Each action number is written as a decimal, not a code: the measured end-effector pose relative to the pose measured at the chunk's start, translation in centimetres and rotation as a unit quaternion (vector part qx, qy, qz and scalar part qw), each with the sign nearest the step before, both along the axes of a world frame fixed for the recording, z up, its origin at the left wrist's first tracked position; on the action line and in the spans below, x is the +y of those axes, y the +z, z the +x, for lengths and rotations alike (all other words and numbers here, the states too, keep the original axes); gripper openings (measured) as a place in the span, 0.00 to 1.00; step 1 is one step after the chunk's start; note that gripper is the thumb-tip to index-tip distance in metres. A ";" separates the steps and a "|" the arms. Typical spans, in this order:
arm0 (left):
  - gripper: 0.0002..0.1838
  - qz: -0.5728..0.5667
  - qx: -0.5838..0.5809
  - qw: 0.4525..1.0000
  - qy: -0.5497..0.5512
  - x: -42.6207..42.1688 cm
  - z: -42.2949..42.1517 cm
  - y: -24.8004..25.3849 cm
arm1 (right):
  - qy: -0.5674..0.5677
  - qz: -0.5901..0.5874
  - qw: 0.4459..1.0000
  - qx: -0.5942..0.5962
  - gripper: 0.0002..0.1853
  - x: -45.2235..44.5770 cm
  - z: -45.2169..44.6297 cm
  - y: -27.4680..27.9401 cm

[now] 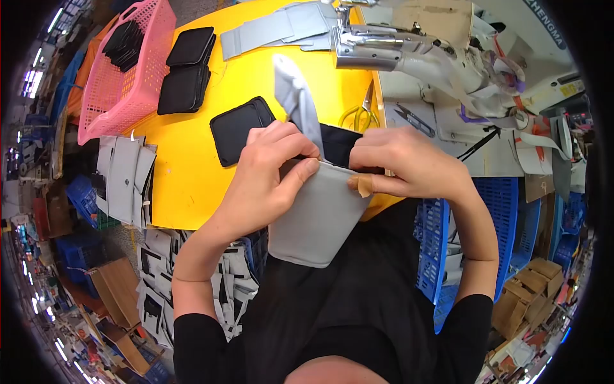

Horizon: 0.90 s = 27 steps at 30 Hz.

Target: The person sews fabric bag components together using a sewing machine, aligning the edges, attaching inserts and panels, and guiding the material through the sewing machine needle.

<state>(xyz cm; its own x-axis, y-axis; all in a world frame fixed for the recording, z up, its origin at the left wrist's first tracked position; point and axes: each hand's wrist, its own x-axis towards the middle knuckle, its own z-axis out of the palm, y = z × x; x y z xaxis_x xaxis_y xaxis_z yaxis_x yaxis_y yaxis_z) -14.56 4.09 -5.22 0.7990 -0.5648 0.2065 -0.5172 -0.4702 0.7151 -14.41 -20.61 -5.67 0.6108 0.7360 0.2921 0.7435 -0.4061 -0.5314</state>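
A grey fabric pouch (320,217) with a dark inner side hangs from both hands in front of my body, over the front edge of the yellow table (185,192). My left hand (272,169) pinches its upper edge between thumb and fingers. My right hand (409,163) grips the same edge farther right, with tan tape on the thumb. A loose silvery grey flap (295,96) rises from the pouch between the hands. Beyond my left hand lies a black square piece (236,131). Yellow-handled scissors (361,112) rest behind my right hand.
A sewing machine (409,54) stands at the back right, with thread snips (414,118) near it. Black stacks (185,86), a pink basket (137,83) and grey panels (281,25) sit at the back. More grey pieces (125,182) lie left. Blue crates (432,249) stand below right.
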 end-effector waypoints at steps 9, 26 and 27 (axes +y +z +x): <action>0.09 -0.060 0.132 0.981 -0.130 0.9 8.7 -2.5 | -0.059 0.135 0.899 0.413 0.13 0.4 2.0 -1.8; 0.12 -0.123 0.289 0.935 -0.165 -3.6 19.7 0.6 | -0.274 0.342 0.853 0.284 0.14 1.3 5.4 -1.1; 0.12 -0.118 0.290 0.934 -0.169 -3.8 19.8 0.4 | -0.274 0.351 0.846 0.293 0.14 1.2 5.5 -1.3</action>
